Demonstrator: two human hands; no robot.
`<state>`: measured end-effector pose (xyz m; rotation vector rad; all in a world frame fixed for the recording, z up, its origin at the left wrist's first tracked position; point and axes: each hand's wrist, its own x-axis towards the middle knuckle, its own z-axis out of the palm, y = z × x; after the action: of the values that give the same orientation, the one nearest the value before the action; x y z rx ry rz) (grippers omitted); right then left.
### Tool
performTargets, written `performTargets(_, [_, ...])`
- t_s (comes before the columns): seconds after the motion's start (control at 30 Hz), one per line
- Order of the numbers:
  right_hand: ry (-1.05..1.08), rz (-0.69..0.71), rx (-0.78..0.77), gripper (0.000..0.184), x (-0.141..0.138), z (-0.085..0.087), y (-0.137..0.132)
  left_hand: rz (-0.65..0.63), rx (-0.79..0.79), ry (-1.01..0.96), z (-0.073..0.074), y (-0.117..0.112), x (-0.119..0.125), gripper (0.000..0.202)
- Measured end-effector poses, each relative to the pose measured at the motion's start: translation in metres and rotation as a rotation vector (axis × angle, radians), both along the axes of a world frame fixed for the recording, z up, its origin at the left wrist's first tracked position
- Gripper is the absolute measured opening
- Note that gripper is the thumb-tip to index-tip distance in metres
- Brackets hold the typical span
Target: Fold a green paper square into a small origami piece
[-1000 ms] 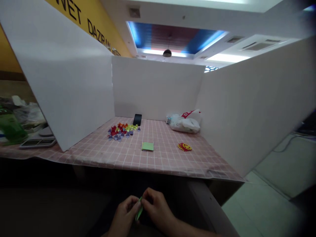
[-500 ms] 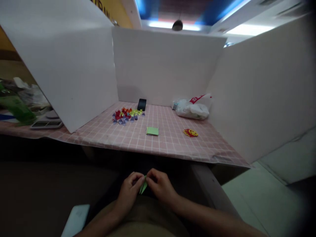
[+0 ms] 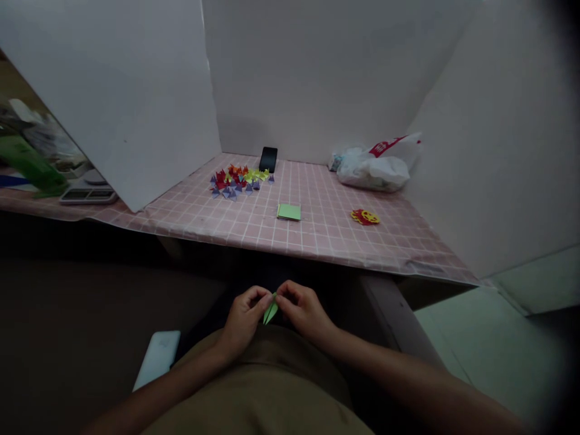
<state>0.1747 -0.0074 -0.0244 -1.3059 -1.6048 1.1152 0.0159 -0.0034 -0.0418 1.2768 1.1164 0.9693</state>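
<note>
Over my lap, below the table's front edge, both hands pinch a small piece of folded green paper (image 3: pixel 270 310). My left hand (image 3: pixel 247 315) grips its upper left side between thumb and forefinger. From the other side, my right hand (image 3: pixel 304 309) closes on its upper right edge. Two narrow pointed flaps hang down from the paper, with a slit between them; its top is partly hidden by the fingertips. On the table lies a stack of square green paper (image 3: pixel 289 211). Farther back left sits a cluster of small folded paper pieces (image 3: pixel 233 181) in red, orange, yellow and purple.
The pink checked table (image 3: pixel 254 226) has white panels on three sides. A black phone (image 3: pixel 268 159) leans at the back. A white plastic bag (image 3: pixel 376 168) and red-and-yellow cutouts (image 3: pixel 365 217) lie right. A scale (image 3: pixel 88 192) is left; a white device (image 3: pixel 158 356) lies beside me.
My view has tipped downward, so the table and hands appear higher in the picture. Both hands keep their pinch on the green paper, with little change in its shape.
</note>
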Motion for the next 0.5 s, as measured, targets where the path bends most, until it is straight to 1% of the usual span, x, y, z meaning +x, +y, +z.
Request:
performTargets(0.17, [0.045,0.003,-0.046,0.01,-0.001,-0.0021,0.0005,-0.006,0.025,0.025,0.0007,-0.0008,-0.001,0.023])
performTargets(0.5, [0.018,0.011,-0.011,0.009,-0.001,-0.0002,-0.0001,-0.024,0.083,0.062,0.0085,-0.0038,-0.0006,0.023])
